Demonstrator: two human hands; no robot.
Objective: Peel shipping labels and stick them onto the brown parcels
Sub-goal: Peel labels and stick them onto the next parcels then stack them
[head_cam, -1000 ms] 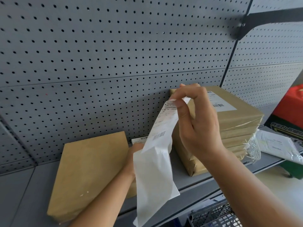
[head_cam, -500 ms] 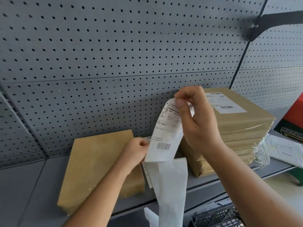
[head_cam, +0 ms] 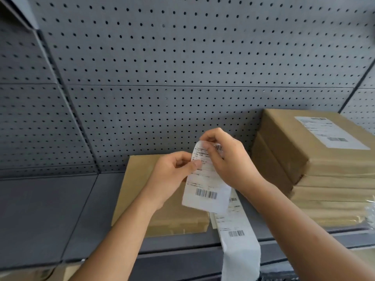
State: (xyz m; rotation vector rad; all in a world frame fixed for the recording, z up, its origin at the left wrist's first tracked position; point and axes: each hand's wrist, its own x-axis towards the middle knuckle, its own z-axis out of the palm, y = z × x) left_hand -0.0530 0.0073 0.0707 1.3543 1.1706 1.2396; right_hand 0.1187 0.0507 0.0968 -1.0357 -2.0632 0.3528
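A white shipping label [head_cam: 205,187] with a barcode hangs free in front of me. My right hand [head_cam: 229,159] pinches its top edge and my left hand [head_cam: 174,175] pinches its left edge. Behind the label, the strip of label backing [head_cam: 237,240] with further printed labels trails down over the shelf's front edge. A bare brown parcel [head_cam: 140,179] lies flat on the shelf under my left hand. At the right stands a stack of brown parcels [head_cam: 316,179], the top one carrying a stuck label [head_cam: 330,132].
The grey shelf [head_cam: 50,216] backs onto a grey pegboard wall [head_cam: 162,67]. Clear plastic wrap [head_cam: 370,216] shows at the far right edge. A cardboard edge [head_cam: 40,273] peeks from below the shelf at the bottom left.
The label has come off the backing strip and both hands moved down with it. My left hand now pinches the label's left edge. The view shifted left and down.
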